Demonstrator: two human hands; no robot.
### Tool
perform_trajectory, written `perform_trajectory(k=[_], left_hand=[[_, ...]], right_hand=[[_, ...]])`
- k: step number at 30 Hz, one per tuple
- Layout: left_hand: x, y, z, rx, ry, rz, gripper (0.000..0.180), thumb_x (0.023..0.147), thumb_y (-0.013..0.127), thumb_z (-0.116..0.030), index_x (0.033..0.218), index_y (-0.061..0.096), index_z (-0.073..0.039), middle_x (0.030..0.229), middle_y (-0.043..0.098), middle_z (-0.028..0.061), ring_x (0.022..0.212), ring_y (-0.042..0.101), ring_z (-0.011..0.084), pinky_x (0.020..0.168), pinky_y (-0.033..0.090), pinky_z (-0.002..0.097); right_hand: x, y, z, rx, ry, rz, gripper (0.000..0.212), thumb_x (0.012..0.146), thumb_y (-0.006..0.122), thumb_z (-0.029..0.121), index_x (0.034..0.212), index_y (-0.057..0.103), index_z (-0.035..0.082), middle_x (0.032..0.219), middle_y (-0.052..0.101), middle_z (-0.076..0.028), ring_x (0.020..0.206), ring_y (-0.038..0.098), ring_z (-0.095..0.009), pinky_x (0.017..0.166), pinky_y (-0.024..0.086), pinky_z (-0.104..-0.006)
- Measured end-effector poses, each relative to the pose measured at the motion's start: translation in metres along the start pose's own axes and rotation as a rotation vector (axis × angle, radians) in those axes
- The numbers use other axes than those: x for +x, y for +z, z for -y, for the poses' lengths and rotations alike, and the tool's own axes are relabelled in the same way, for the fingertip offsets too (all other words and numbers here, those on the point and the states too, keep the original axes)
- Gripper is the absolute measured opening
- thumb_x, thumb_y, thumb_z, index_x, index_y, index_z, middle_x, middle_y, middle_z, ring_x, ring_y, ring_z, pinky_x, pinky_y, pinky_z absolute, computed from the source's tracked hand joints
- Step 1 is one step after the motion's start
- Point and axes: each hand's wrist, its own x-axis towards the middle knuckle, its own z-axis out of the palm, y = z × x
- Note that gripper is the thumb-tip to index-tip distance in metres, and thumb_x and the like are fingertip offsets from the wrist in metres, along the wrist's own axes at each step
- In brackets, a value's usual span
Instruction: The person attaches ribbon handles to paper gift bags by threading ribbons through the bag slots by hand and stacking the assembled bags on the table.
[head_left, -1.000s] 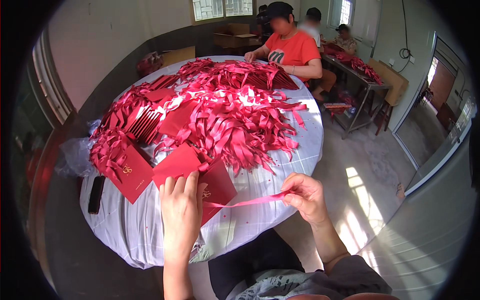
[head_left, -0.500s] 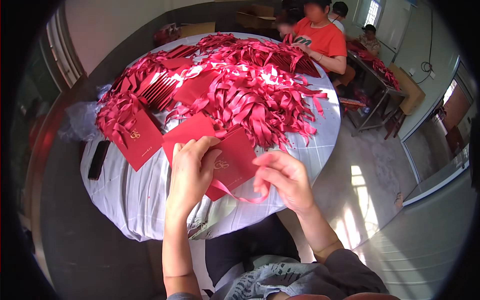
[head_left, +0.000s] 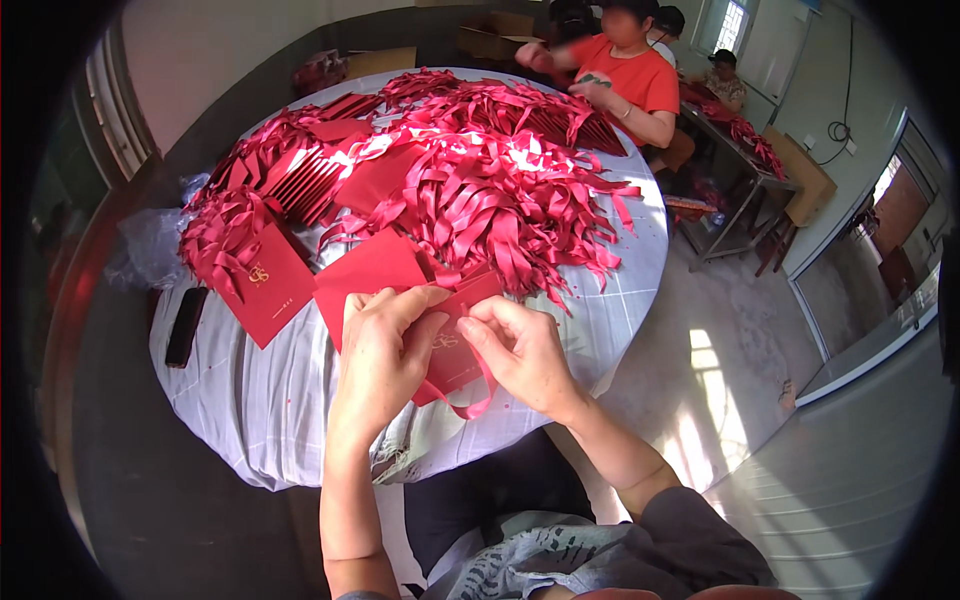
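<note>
A small flat red paper bag (head_left: 455,367) with a gold emblem is held near the table's front edge. My left hand (head_left: 380,345) pinches it at its upper left edge, thumb on the front face. At its upper right part, my right hand (head_left: 522,352) is closed on a red ribbon, thumb and forefinger pressed together by the bag. The ribbon (head_left: 478,404) hangs in a loop below, between the bag's lower edge and my right hand. Another red bag (head_left: 360,268) lies just behind my left hand.
A large pile of red ribbons (head_left: 490,200) with stacked bags covers the round table's (head_left: 240,420) far half. One red bag (head_left: 270,300) and a black phone-like object (head_left: 186,327) lie at left. Across the table sits a person in an orange-red shirt (head_left: 640,85).
My right hand has moved left and up to the bag's upper right part, bringing the ribbon with it. My left hand keeps its hold. The person across has raised a hand.
</note>
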Motion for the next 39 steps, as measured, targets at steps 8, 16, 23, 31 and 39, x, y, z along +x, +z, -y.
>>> perform_trajectory(k=[8,16,23,31,39], left_hand=[[-0.001,0.009,-0.020,0.104,0.149,-0.023,0.019,0.075,0.070,-0.005,0.094,0.068,-0.006,0.072,0.063,0.0065,0.064,0.053,0.0222,0.070,0.035,0.0331],[-0.004,0.015,-0.024,0.191,0.261,-0.002,0.021,0.076,0.067,-0.002,0.096,0.067,-0.005,0.072,0.064,0.0043,0.064,0.052,0.0208,0.069,0.034,0.0358],[-0.002,0.020,-0.028,0.205,0.283,0.022,0.023,0.075,0.065,0.000,0.098,0.066,-0.004,0.075,0.064,0.0044,0.067,0.054,0.0209,0.072,0.036,0.0352],[-0.004,0.022,-0.034,0.286,0.270,0.016,0.029,0.076,0.064,0.002,0.104,0.066,-0.006,0.075,0.063,0.0038,0.062,0.051,0.0197,0.076,0.036,0.0368],[-0.004,0.019,-0.037,0.255,0.264,0.034,0.029,0.076,0.064,0.001,0.104,0.066,-0.006,0.074,0.064,0.0054,0.062,0.050,0.0201,0.076,0.036,0.0354]], right_hand=[[0.001,-0.021,0.011,-0.104,0.018,0.029,0.014,0.087,0.065,0.008,0.079,0.061,-0.003,0.055,0.058,-0.009,0.047,0.054,-0.008,0.045,0.040,-0.0270],[0.006,-0.039,0.021,-0.169,0.039,0.103,0.015,0.080,0.065,0.006,0.072,0.060,-0.005,0.056,0.060,-0.015,0.047,0.060,-0.019,0.046,0.043,-0.0331],[0.006,-0.034,0.022,-0.580,-0.238,0.077,0.011,0.078,0.057,0.006,0.075,0.056,-0.004,0.067,0.060,-0.024,0.064,0.062,-0.041,0.059,0.050,-0.0490],[0.005,-0.043,0.011,-0.482,-0.268,0.096,0.011,0.083,0.062,0.008,0.080,0.057,-0.001,0.073,0.061,-0.018,0.070,0.062,-0.038,0.061,0.046,-0.0448],[-0.001,-0.042,0.007,-0.635,-0.430,-0.016,0.017,0.082,0.068,0.011,0.085,0.055,0.002,0.075,0.059,-0.012,0.069,0.063,-0.030,0.059,0.048,-0.0389]])
